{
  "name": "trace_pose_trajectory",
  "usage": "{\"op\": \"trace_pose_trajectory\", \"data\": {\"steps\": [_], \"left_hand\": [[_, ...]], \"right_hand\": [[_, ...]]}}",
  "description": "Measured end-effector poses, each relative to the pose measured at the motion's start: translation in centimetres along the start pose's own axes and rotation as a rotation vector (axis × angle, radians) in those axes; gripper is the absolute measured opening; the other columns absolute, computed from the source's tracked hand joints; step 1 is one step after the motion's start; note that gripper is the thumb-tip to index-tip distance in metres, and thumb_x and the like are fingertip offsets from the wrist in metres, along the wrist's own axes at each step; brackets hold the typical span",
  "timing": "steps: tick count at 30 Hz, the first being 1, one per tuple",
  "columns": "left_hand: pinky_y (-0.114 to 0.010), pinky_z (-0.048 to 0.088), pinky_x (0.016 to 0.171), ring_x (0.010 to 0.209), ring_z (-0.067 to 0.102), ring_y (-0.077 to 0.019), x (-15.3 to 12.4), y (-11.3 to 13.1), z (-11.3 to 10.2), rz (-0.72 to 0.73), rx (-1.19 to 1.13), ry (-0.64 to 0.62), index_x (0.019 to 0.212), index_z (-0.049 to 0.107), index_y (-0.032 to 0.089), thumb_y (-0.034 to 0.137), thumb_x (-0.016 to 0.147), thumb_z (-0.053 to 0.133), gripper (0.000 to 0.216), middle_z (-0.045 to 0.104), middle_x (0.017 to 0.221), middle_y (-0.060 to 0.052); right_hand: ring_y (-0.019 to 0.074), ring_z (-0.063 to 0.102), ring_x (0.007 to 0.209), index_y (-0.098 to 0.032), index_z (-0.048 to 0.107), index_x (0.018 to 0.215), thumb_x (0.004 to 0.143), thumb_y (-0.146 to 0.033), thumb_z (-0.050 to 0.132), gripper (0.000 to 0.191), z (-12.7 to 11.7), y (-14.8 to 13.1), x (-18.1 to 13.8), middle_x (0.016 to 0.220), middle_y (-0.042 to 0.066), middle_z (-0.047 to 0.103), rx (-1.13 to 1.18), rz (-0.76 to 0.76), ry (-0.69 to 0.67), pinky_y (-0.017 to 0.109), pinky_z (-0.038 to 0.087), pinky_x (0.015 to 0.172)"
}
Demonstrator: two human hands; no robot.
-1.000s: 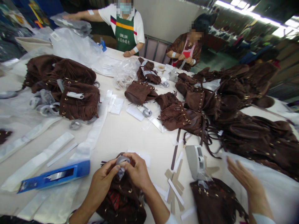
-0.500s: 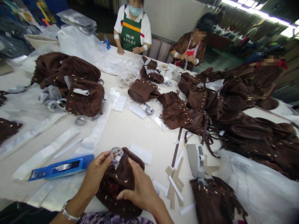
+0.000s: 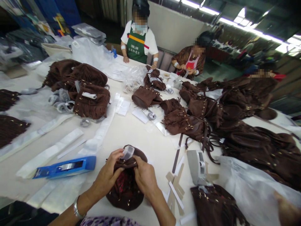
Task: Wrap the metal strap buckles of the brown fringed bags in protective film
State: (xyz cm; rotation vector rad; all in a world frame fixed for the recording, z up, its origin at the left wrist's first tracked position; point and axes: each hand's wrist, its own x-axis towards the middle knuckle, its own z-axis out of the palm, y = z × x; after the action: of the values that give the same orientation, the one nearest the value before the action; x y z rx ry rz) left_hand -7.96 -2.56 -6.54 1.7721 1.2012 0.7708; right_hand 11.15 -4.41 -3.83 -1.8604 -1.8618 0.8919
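A dark brown drawstring bag stands in front of me with its mouth towards me, a red patterned lining showing inside. My left hand pinches the left side of its rim, thumb at the inside edge. My right hand grips the rim's right side the same way. Between my fingertips, a clear plastic-wrapped piece lies against the far side of the bag; its contents are hard to make out. Gold eyelets dot the rim.
A blue tape dispenser lies to the left, a grey one to the right by paper strips. Brown fringed bags are heaped around. A co-worker's blurred hand is at lower right. Two people work across the table.
My left hand has moved from the plastic-wrapped piece to the bag's rim. My right hand has closed on the rim. The bag's mouth is tipped more towards me.
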Motion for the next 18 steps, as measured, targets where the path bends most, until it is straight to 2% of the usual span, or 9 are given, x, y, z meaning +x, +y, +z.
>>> {"op": "trace_pose_trajectory", "data": {"steps": [2, 4, 7, 9, 10, 12, 14, 16, 18], "left_hand": [[-0.044, 0.036, 0.11, 0.129, 0.043, -0.0225, 0.7, 0.4, -0.3, 0.048, 0.028, 0.068, 0.111, 0.051, 0.023, 0.018, 0.093, 0.043, 0.02, 0.047, 0.133, -0.009], [-0.039, 0.041, 0.104, 0.121, 0.049, -0.0204, 1.5, 1.1, -0.9, 0.105, 0.042, 0.071, 0.093, 0.054, 0.022, 0.017, 0.095, 0.039, 0.015, 0.052, 0.125, -0.008], [-0.035, 0.043, 0.101, 0.121, 0.05, -0.0192, 2.3, 1.7, -1.9, 0.257, 0.055, -0.041, 0.077, 0.051, 0.021, 0.012, 0.095, 0.034, 0.026, 0.058, 0.117, -0.006], [-0.037, 0.04, 0.106, 0.128, 0.045, -0.0199, 2.3, 1.4, -2.4, 0.348, 0.066, -0.141, 0.076, 0.052, 0.022, 0.01, 0.094, 0.033, 0.028, 0.062, 0.115, -0.005], [-0.038, 0.039, 0.108, 0.13, 0.044, -0.0199, 2.2, 1.1, -2.5, 0.349, 0.064, -0.161, 0.078, 0.053, 0.022, 0.011, 0.094, 0.034, 0.028, 0.063, 0.116, -0.005], [-0.037, 0.04, 0.108, 0.129, 0.047, -0.0194, 1.8, 0.2, -2.4, 0.242, 0.04, -0.105, 0.087, 0.057, 0.023, 0.016, 0.095, 0.036, 0.023, 0.062, 0.124, -0.004], [-0.039, 0.04, 0.11, 0.129, 0.049, -0.0208, 1.3, -1.0, -2.0, 0.077, 0.026, 0.024, 0.104, 0.057, 0.025, 0.025, 0.095, 0.042, 0.018, 0.057, 0.133, -0.006], [-0.044, 0.037, 0.113, 0.132, 0.047, -0.0252, 1.1, -2.4, -1.1, -0.046, 0.036, 0.108, 0.121, 0.053, 0.026, 0.034, 0.09, 0.051, 0.033, 0.054, 0.139, -0.008], [-0.049, 0.039, 0.112, 0.131, 0.049, -0.0307, 1.7, -3.8, -0.2, -0.143, 0.005, 0.113, 0.129, 0.051, 0.027, 0.037, 0.08, 0.061, 0.051, 0.055, 0.139, -0.009]], "right_hand": [[0.0202, 0.069, 0.095, -0.025, 0.054, 0.13, 0.082, -0.009, 0.045, 0.051, -0.5, 0.2, 0.7, 0.106, 0.005, 0.073, 0.054, 0.031, 0.029, 0.03, 0.052, 0.087], [0.0191, 0.07, 0.089, -0.025, 0.056, 0.128, 0.082, -0.011, 0.045, 0.05, -0.9, 0.8, 1.4, 0.102, 0.004, 0.074, 0.119, 0.073, 0.077, 0.029, 0.052, 0.083], [0.017, 0.069, 0.086, -0.026, 0.059, 0.124, 0.081, -0.01, 0.045, 0.048, -1.4, 1.8, 2.4, 0.099, 0.001, 0.074, 0.203, 0.081, 0.129, 0.028, 0.051, 0.083], [0.0165, 0.068, 0.088, -0.025, 0.061, 0.121, 0.079, -0.01, 0.045, 0.048, -1.6, 2.6, 3.1, 0.1, 0.001, 0.074, 0.233, 0.085, 0.144, 0.028, 0.05, 0.086], [0.0166, 0.067, 0.09, -0.025, 0.062, 0.12, 0.078, -0.01, 0.045, 0.047, -1.6, 3.0, 3.3, 0.1, 0.001, 0.073, 0.244, 0.093, 0.148, 0.029, 0.05, 0.088], [0.0171, 0.067, 0.093, -0.024, 0.062, 0.119, 0.076, -0.011, 0.046, 0.048, -1.5, 3.6, 3.6, 0.101, 0.001, 0.073, 0.268, 0.107, 0.155, 0.03, 0.049, 0.091], [0.0178, 0.067, 0.097, -0.023, 0.061, 0.12, 0.075, -0.011, 0.045, 0.049, -1.5, 3.9, 3.6, 0.104, 0.001, 0.073, 0.296, 0.099, 0.164, 0.031, 0.049, 0.094], [0.0182, 0.066, 0.103, -0.023, 0.061, 0.121, 0.075, -0.011, 0.043, 0.051, -1.3, 3.9, 3.6, 0.109, 0.002, 0.072, 0.316, 0.066, 0.181, 0.03, 0.048, 0.096], [0.0185, 0.066, 0.104, -0.025, 0.062, 0.12, 0.075, -0.012, 0.042, 0.051, -1.1, 4.1, 3.9, 0.112, 0.001, 0.072, 0.267, 0.027, 0.209, 0.029, 0.051, 0.094]]}}
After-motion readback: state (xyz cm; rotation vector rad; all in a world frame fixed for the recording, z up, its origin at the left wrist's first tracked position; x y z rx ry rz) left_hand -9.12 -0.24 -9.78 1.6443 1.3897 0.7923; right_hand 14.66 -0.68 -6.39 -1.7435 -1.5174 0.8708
